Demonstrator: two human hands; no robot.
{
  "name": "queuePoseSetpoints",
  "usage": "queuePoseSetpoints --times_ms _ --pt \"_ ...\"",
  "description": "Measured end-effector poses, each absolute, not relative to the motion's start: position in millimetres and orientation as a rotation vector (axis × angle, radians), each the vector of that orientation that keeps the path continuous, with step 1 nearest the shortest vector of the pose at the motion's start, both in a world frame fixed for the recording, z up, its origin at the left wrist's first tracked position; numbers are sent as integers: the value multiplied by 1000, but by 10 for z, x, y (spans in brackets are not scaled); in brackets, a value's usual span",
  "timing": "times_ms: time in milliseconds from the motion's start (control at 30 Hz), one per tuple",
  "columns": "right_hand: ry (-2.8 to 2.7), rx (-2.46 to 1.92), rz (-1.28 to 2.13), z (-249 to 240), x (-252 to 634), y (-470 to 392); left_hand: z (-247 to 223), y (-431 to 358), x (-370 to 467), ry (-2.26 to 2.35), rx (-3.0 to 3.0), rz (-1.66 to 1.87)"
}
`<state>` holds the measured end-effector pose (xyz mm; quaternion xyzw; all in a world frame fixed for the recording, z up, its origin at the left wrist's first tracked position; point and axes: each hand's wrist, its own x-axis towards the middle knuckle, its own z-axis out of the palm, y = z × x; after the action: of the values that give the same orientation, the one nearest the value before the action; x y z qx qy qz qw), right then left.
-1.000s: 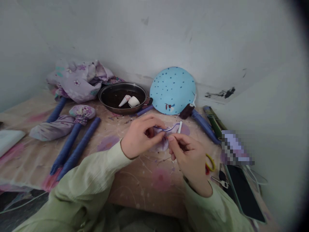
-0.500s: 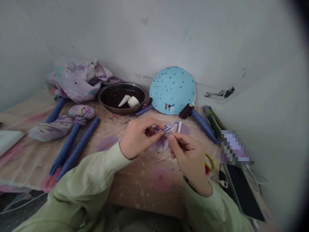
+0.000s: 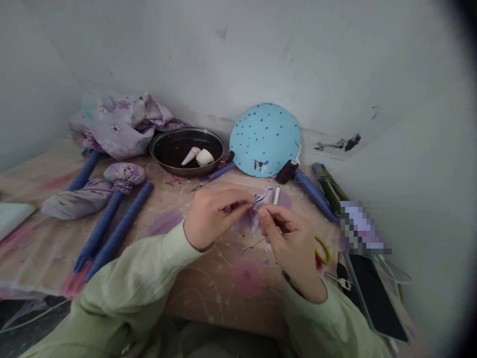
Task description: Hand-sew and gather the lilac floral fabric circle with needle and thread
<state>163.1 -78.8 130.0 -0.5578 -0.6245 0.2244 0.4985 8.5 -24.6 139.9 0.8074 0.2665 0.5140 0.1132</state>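
Note:
Both hands meet over the middle of the table. My left hand (image 3: 216, 214) pinches the gathered part of a small piece of light purple cloth (image 3: 263, 197) with dark lines on it. From the right, my right hand (image 3: 288, 233) comes close to the same gather, thumb and index finger pressed together; whatever is between them is too small to make out. A white cylinder (image 3: 276, 195) lies just behind the cloth. Below the hands, a thin dark stick-like piece (image 3: 254, 245) rests on the table.
At the back stand a dark pan (image 3: 167, 169) and a round blue board (image 3: 264, 134), with a dark thread spool (image 3: 286, 171). Blue rods (image 3: 119, 231) and bundled cloth (image 3: 115, 129) lie left. Yellow-handled scissors (image 3: 323, 250), keys (image 3: 342, 281) and a phone (image 3: 378, 298) are right.
The fingers of my left hand have straightened and closed more flatly on the cloth, which now looks more bunched. My right hand has barely moved.

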Motion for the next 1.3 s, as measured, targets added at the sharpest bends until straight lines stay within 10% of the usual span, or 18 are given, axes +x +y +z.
queuePoseSetpoints --times_ms 1300 --pt "-1459 -1257 531 1258 1592 -843 1347 -297 75 669 2556 1809"
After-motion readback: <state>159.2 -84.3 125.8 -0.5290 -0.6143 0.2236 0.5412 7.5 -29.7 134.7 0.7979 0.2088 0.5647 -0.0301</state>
